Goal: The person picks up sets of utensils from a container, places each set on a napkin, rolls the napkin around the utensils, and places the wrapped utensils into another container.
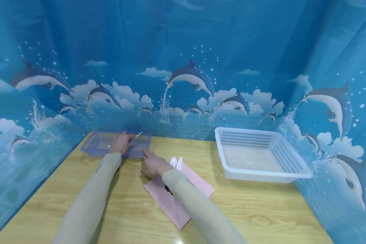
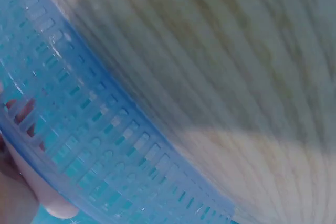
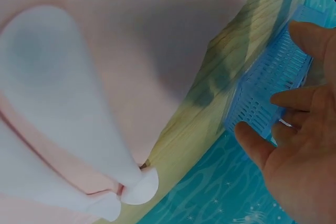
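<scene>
The left hand's (image 1: 120, 143) grip pinches a white utensil (image 1: 138, 134) over the purple basket (image 1: 99, 140), at ten o'clock from the pink napkin (image 1: 171, 206). The right hand (image 1: 154, 164), fingers spread, reaches near the basket's four-o'clock corner.

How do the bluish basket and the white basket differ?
The bluish basket is see-through; the white basket is opaque.
The white basket looks deeper than the bluish basket.
The left hand is over the bluish basket; no hand is at the white basket.
Both have slotted walls.
</scene>
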### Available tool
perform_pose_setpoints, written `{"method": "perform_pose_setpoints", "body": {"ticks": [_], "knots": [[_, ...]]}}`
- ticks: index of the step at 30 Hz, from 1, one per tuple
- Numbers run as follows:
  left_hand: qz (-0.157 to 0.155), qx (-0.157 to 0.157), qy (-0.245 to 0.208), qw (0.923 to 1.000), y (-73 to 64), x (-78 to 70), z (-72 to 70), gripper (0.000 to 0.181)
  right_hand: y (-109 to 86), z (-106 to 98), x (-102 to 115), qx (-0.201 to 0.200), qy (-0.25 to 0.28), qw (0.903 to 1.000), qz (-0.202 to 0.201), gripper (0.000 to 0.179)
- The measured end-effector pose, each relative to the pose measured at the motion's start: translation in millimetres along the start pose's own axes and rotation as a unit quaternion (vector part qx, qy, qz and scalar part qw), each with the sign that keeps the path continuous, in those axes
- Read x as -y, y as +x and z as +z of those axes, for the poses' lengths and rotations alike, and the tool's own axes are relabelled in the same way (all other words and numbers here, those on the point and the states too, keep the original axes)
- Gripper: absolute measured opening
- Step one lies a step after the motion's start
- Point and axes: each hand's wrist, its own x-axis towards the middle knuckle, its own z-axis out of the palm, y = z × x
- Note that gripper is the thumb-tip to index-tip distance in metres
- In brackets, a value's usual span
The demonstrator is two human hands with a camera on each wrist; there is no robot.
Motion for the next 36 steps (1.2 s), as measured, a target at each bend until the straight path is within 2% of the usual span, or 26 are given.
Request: {"method": "perform_pose_setpoints", "body": {"ticks": [5, 10, 14, 17, 21, 27, 31, 36], "knots": [[0.015, -0.044, -0.015, 0.9988, -2.8, -2.1, 1.5, 0.032, 1.9, 1.9, -2.1, -0.007, 0.009, 0.9999, -0.005, 0.069], [0.025, -0.051, -0.018, 0.9982, -1.6, -4.8, -0.6, 0.031, 1.2, 3.7, -7.1, -0.032, 0.014, 0.999, -0.027, 0.066], [0.022, -0.053, -0.045, 0.9973, 0.6, -6.4, -1.4, 0.027, -5.0, 3.9, -12.8, -0.048, 0.011, 0.998, -0.039, 0.063], [0.008, -0.066, -0.092, 0.9936, -0.4, -9.8, -2.2, 0.025, -11.8, 3.8, -17.8, -0.057, 0.009, 0.9971, -0.049, 0.062], [-0.007, -0.092, -0.148, 0.9846, -4.4, -17.5, -2.7, 0.024, -23.6, 4.8, -25.0, -0.071, -0.004, 0.9955, -0.062, 0.062], [0.008, -0.113, -0.183, 0.9765, -10.3, -32.9, -4.2, 0.02, -49.1, 6.9, -35.2, -0.053, -0.019, 0.996, -0.069, 0.063], [0.018, -0.113, -0.184, 0.9763, -11.2, -43.4, -6.6, 0.019, -64.8, 9.8, -44.0, -0.036, 0.004, 0.9972, -0.065, 0.062], [0.035, -0.083, -0.19, 0.9776, -11.2, -60.3, -11.1, 0.021, -77.5, 12.7, -56.5, -0.04, 0.05, 0.9967, -0.051, 0.06]]}}
